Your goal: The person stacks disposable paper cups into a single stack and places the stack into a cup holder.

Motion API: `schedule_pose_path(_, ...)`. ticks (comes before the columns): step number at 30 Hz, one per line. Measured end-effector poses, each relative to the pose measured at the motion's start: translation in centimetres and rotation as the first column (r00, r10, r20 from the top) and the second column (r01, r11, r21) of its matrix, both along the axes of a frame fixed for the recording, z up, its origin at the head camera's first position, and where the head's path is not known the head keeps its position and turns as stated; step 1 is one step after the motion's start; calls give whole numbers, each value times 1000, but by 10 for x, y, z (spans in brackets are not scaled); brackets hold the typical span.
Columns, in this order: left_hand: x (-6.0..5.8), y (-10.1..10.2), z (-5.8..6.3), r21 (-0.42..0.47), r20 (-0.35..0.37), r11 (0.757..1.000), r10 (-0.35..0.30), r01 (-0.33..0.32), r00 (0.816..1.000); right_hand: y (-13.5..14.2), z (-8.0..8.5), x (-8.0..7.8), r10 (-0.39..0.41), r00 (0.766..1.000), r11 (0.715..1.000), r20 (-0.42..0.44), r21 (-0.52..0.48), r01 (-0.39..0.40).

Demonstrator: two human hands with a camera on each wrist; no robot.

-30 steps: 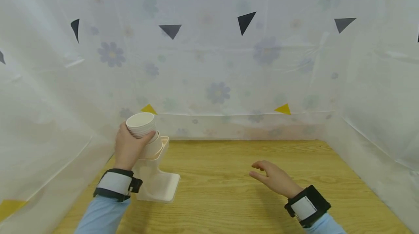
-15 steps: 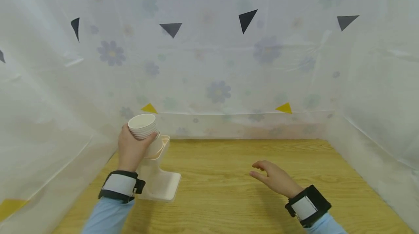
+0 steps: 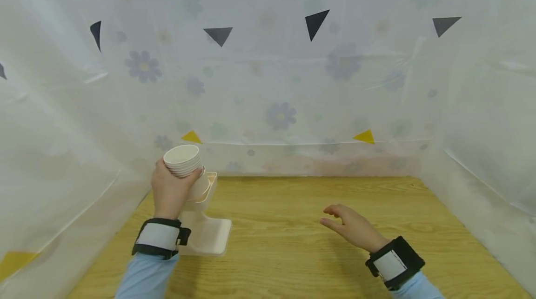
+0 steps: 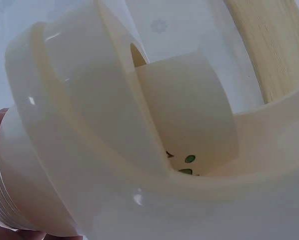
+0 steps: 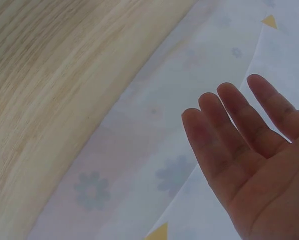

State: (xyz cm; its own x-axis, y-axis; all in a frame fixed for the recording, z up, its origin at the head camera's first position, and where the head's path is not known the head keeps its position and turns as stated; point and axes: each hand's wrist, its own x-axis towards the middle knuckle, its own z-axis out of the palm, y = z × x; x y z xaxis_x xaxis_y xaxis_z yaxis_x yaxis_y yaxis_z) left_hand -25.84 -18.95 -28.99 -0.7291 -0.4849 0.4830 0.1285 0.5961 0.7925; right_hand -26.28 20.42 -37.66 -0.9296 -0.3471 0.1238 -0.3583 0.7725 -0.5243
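My left hand (image 3: 168,190) grips a stack of white paper cups (image 3: 182,161) at the left of the table, thumb on the near right side. The stack tilts in the ring at the top of a cream cup dispenser (image 3: 209,236), whose flat base rests on the table. In the left wrist view, the dispenser (image 4: 109,165) fills the picture, and a cup end (image 4: 189,110) with a small green print pokes out of the ring. Fingertips show at the left edge around the stack. My right hand (image 3: 351,228) hovers over the table, fingers relaxed, holding nothing.
The wood-grain table (image 3: 276,252) is enclosed by pale plastic sheeting (image 3: 268,80) at the back and on both sides. Black and yellow triangles are stuck on the sheeting. Both wrists wear black straps (image 3: 395,262).
My left hand and forearm have shifted slightly to the right, along with the cup stack, which remains in the dispenser's ring. The right hand has stayed nearly still.
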Motion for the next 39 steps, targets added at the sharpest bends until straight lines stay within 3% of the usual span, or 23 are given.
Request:
schedule_pose_path(6,1,1,0,5,-4,1000,-4,4,1000,1,-1,2,-2,1000,1000,9,-10,2)
schedule_pose_path(15,3,-3,3,-13,63,999,-46,47,997,2,-2,5,-12,999,1000,30,-13,12)
schedule_pose_path(22,5,-7,5,-22,76,997,-69,71,995,4,3,6,-19,999,1000,34,-5,19)
schedule_pose_path(28,-2,-7,0,-4,56,996,-86,86,995,6,3,2,-27,1000,1000,9,-4,28)
schedule_pose_path(32,-3,-4,-10,4,-4,995,-101,101,995,7,-2,-1,-26,999,1000,-37,11,26)
schedule_pose_path(35,4,4,-16,-49,-115,998,-48,43,992,6,-5,0,-14,995,999,-102,50,20)
schedule_pose_path(37,9,15,-19,-104,-247,995,-14,-12,969,6,-5,1,-9,990,997,-144,73,19)
schedule_pose_path(39,15,31,-22,-182,-384,982,-19,-56,923,4,-6,2,-19,985,996,-174,87,34)
